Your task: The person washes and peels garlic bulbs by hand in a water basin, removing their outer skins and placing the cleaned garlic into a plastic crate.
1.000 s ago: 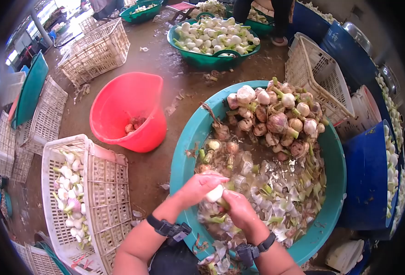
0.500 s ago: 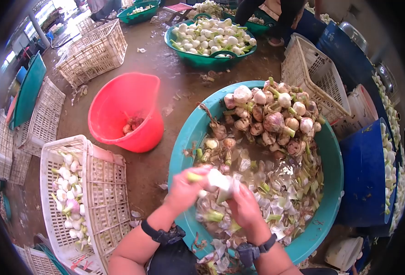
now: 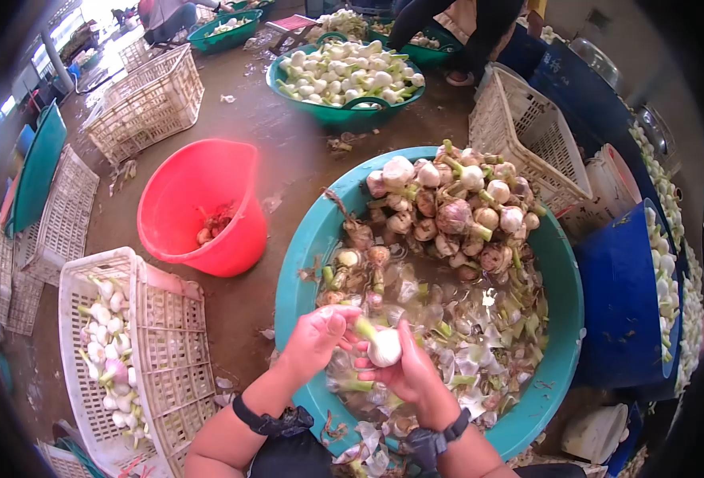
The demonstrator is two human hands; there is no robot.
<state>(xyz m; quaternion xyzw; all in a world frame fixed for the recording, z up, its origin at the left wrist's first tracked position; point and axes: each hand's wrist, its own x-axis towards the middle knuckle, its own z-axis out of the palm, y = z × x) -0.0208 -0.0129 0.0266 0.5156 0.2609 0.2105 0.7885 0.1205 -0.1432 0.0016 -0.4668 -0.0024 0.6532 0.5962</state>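
Note:
A smooth white garlic bulb (image 3: 384, 348) with a short green stem rests in my right hand (image 3: 406, 373), its fingers curled around the bulb's underside. Close by on the stem side is my left hand (image 3: 320, 338), fingers bent and thumb raised; whether it touches the stem is hard to tell. Both hands are over a large teal tub (image 3: 294, 283) of water, where peeled skins (image 3: 467, 358) and stem bits float. Unpeeled, brownish garlic bulbs (image 3: 455, 215) are heaped at the tub's far side.
A red bucket (image 3: 240, 247) holds a few bulbs. White garlic lies in a white crate (image 3: 149, 350) at left and a green basin (image 3: 328, 113) ahead. Blue barrels (image 3: 619, 295) and an empty crate (image 3: 527, 147) stand right. Another person's legs (image 3: 479, 40) show at the top.
The loosened skin around the bulb is gone from between my hands. The bulb now sits in my right hand, and my left hand no longer wraps its stem. The view has shifted slightly.

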